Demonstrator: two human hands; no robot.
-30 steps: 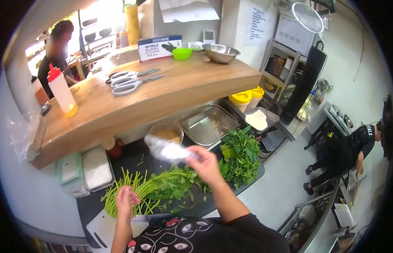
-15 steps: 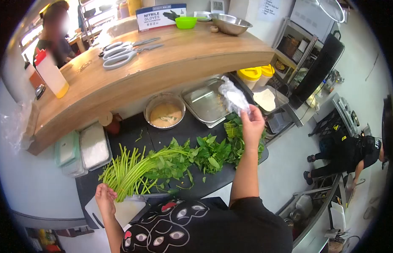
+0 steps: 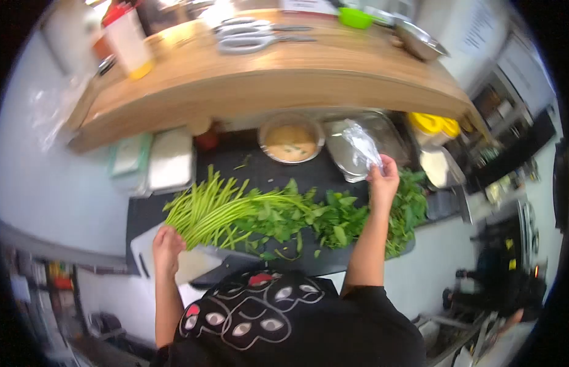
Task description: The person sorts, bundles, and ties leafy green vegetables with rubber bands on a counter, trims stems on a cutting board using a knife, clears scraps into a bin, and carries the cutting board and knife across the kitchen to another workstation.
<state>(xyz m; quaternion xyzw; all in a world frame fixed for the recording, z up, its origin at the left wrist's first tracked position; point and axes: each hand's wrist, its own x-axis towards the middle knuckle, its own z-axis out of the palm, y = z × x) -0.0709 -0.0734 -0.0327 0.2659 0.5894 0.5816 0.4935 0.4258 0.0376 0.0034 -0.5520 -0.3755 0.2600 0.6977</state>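
Crumpled clear plastic wrap (image 3: 362,144) in right hand (image 3: 383,181) grip; left hand (image 3: 167,247) loosely curled, empty.

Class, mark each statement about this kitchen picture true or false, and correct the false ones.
1. The right hand holds a crumpled clear plastic bag. True.
2. The leafy greens lie in the metal tray. False: they lie on the dark counter in front of it.
3. The left hand rests near the stem ends of the greens. True.
4. The scissors lie beside the round bowl. False: they lie up on the wooden shelf.
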